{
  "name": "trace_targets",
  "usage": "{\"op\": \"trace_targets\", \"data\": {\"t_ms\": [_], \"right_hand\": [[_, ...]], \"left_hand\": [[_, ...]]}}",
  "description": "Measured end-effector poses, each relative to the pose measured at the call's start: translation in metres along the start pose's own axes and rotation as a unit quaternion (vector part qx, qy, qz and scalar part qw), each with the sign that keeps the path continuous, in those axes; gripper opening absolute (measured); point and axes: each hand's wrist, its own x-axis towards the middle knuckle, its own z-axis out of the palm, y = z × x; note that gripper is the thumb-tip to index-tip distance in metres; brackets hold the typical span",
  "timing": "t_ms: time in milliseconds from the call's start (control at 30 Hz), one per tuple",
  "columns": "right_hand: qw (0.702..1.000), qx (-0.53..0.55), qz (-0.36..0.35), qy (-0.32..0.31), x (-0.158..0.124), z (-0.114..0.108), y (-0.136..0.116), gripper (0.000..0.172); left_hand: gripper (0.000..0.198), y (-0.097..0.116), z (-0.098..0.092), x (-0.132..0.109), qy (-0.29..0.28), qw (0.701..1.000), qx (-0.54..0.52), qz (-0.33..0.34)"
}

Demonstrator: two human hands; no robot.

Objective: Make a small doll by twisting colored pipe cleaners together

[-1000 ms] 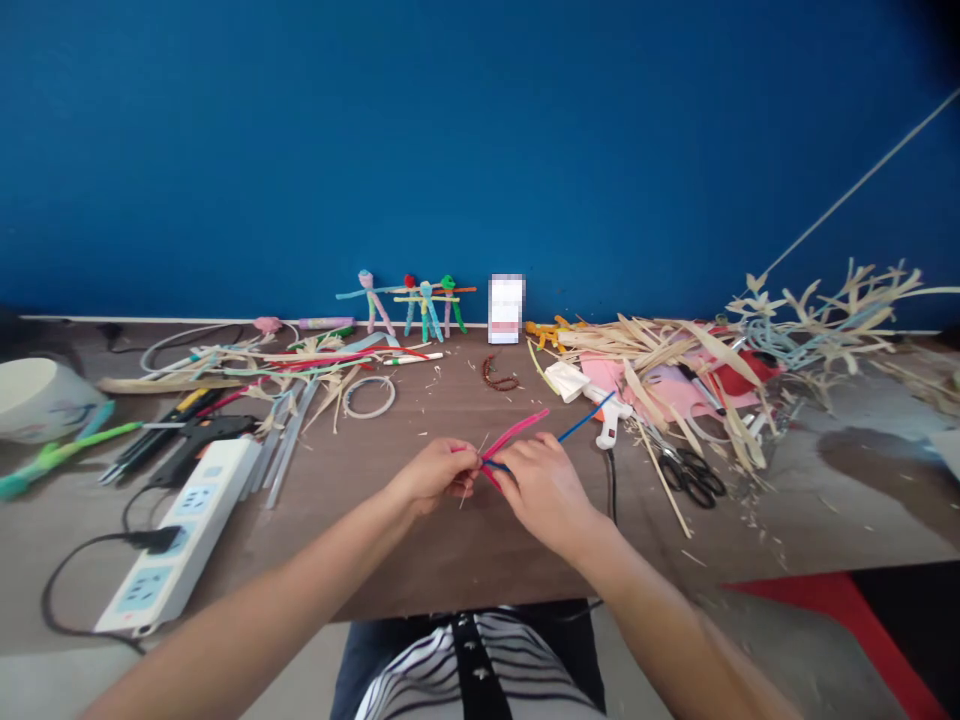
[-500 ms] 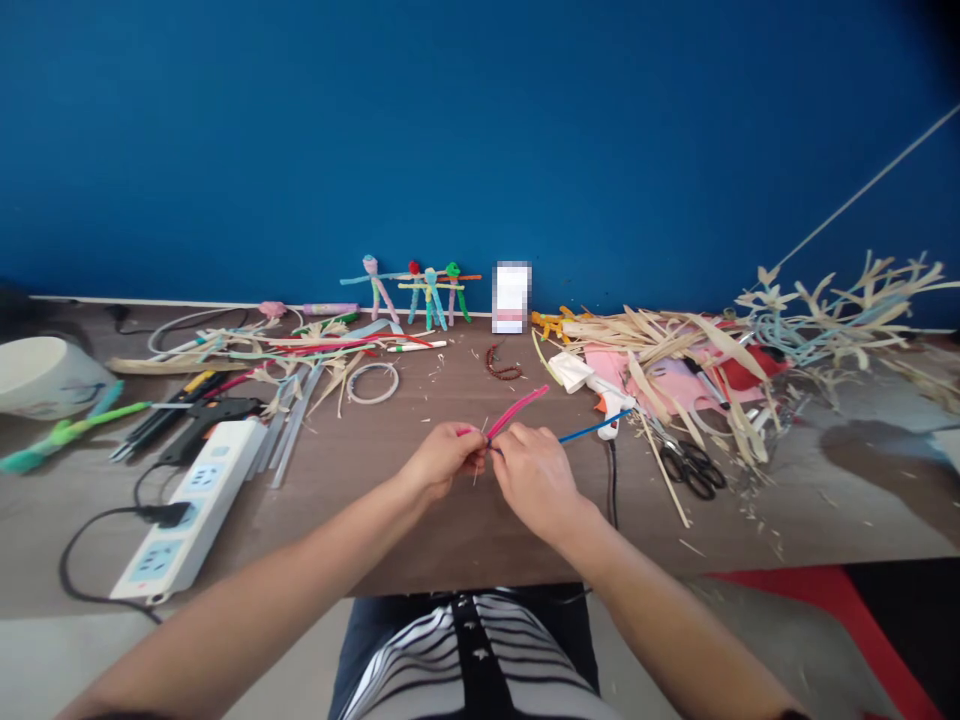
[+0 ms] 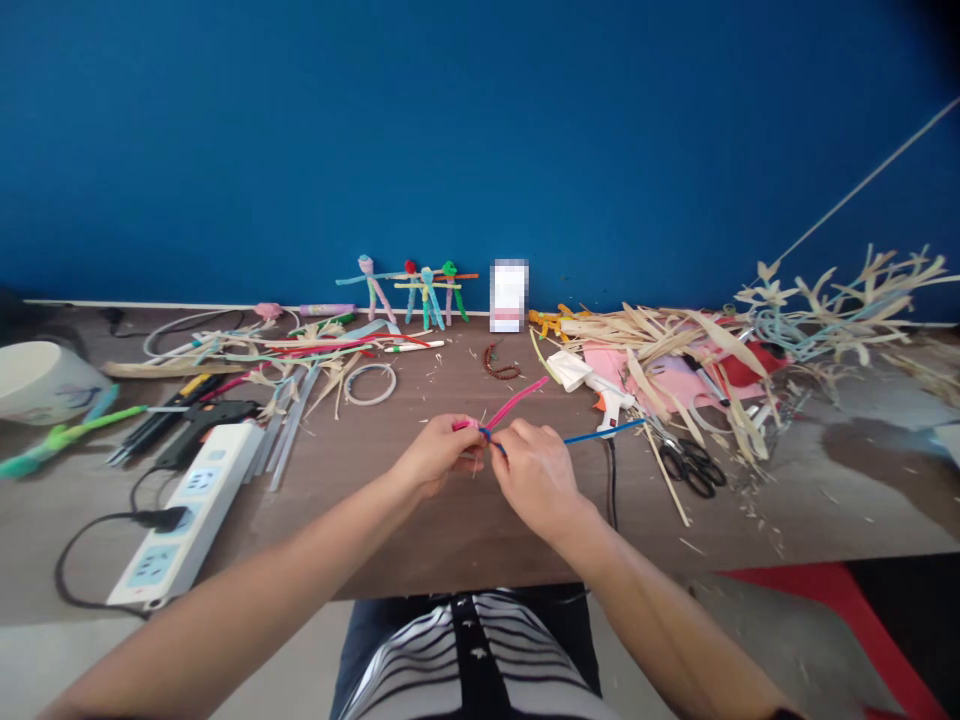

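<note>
pink fuzzy stem (image 3: 519,401): pipe cleaner, bright, soft pile; held above the counter (image 3: 405,560), mid-front, between both hands; free end slanting up and to the right, a short end showing at the left fingers.
blue fuzzy stem (image 3: 600,433): thinner-looking, nearly straight; meets the pink at the fingertips, wound or merely crossed, cannot tell; free end runs right, past the handle of the glue gun (image 3: 613,402).
left hand (image 3: 441,452): grip pinched closed on the pink stem.
right hand (image 3: 536,468): grip closed, fingers curled, on the blue stem near the crossing.
bead string (image 3: 496,366): dark red, round beads, curved, beyond the hands.
plastic ring (image 3: 370,384): pale, smooth, coiled; to the left.
scissors (image 3: 694,468): black looped handles, flat, right.
strips (image 3: 637,335): pale, papery, curling, heaped at right over pink sheets (image 3: 604,368).
power strip (image 3: 187,512): white, hard, boxy, one black plug; front left.
figures (image 3: 427,298): four, fuzzy, multicoloured, upright by the blue wall (image 3: 480,140).
counter: brown wood grain; plain surface shows from hands to straight near edge, and leftward to the power strip; wall bounds the back.
</note>
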Motion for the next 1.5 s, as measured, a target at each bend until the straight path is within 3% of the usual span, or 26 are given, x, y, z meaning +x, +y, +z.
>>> {"op": "trace_targets", "data": {"t_ms": [233, 467, 800, 933, 1167, 1333, 1433, 1500], "right_hand": [[1.000, 0.005, 0.000, -0.010, 0.001, -0.002, -0.001, 0.015], [0.999, -0.025, -0.042, -0.015, 0.002, -0.004, -0.001, 0.014], [0.991, -0.069, -0.087, -0.068, 0.005, -0.013, 0.007, 0.018], [0.990, -0.073, -0.065, -0.106, 0.008, -0.016, 0.009, 0.019], [0.993, -0.006, 0.042, -0.111, 0.011, -0.015, 0.008, 0.026], [0.986, 0.086, 0.069, -0.124, 0.016, -0.009, 0.018, 0.021], [0.965, 0.189, 0.091, -0.159, 0.021, -0.007, 0.025, 0.020], [0.927, 0.288, 0.123, -0.208, 0.024, -0.007, 0.029, 0.019]], "left_hand": [[0.010, -0.001, 0.004, 0.000, 0.037, 0.997, 0.055, 0.038], [0.008, -0.007, 0.000, 0.004, 0.028, 0.983, 0.138, 0.114], [0.007, -0.005, -0.001, 0.003, -0.007, 0.974, 0.210, 0.087], [0.007, -0.006, 0.000, 0.001, -0.007, 0.965, 0.244, 0.094], [0.007, -0.004, 0.002, -0.004, 0.054, 0.897, 0.390, 0.202], [0.006, -0.006, 0.002, -0.008, 0.058, 0.859, 0.453, 0.231], [0.008, -0.004, 0.002, -0.010, 0.039, 0.836, 0.489, 0.245], [0.009, -0.002, 0.001, -0.013, 0.023, 0.818, 0.514, 0.259]]}}
